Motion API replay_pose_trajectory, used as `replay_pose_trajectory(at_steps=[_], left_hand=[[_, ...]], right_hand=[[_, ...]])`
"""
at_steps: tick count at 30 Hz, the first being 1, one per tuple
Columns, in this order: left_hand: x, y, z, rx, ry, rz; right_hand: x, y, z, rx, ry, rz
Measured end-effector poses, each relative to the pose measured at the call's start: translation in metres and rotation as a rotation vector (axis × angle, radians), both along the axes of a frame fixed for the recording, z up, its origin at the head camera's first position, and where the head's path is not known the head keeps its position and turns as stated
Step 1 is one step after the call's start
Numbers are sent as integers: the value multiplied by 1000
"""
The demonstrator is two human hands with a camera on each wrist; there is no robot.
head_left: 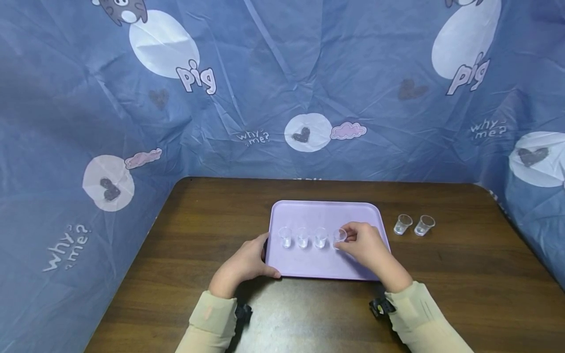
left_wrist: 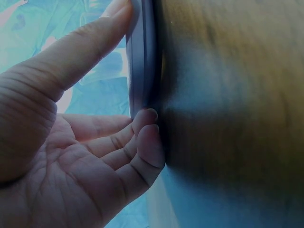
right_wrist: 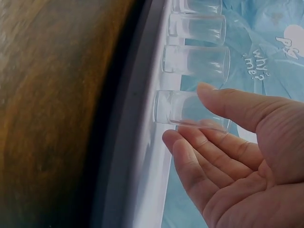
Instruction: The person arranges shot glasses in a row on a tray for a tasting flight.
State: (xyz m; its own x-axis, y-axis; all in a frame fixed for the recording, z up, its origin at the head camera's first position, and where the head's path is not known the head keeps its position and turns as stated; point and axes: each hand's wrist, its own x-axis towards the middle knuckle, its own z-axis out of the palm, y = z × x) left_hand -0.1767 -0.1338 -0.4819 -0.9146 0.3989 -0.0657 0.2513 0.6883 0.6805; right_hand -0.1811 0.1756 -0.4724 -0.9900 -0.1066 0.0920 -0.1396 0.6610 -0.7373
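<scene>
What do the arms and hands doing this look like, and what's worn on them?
The left hand and right hand are bare. Each long, pale beige sleeve has a small black device by its wrist end.

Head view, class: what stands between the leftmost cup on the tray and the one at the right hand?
Two clear cups, upright on the tray in one row, as the head view shows.

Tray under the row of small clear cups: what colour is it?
Plain light purple tray, best seen in the head view.
</scene>
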Motion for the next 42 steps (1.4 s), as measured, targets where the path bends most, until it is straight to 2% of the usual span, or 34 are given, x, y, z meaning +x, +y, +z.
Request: replay_pose_trajectory(at_steps=[13, 24, 31, 37, 42], left_hand=[[-1, 0, -1, -9, -6, 5], [0, 0, 0, -7, -6, -8], [-2, 1, -1, -6, -9, -1], [-1, 1, 0, -1, -9, -2], [0, 1, 0, -3, -3, -5]], right_hand=[[0, 1, -4, -5, 7, -9], [6, 7, 7, -42, 21, 33], [11, 20, 11, -16, 42, -9], [15, 36, 15, -51, 34, -30], [17, 50, 18, -41, 54, -62]])
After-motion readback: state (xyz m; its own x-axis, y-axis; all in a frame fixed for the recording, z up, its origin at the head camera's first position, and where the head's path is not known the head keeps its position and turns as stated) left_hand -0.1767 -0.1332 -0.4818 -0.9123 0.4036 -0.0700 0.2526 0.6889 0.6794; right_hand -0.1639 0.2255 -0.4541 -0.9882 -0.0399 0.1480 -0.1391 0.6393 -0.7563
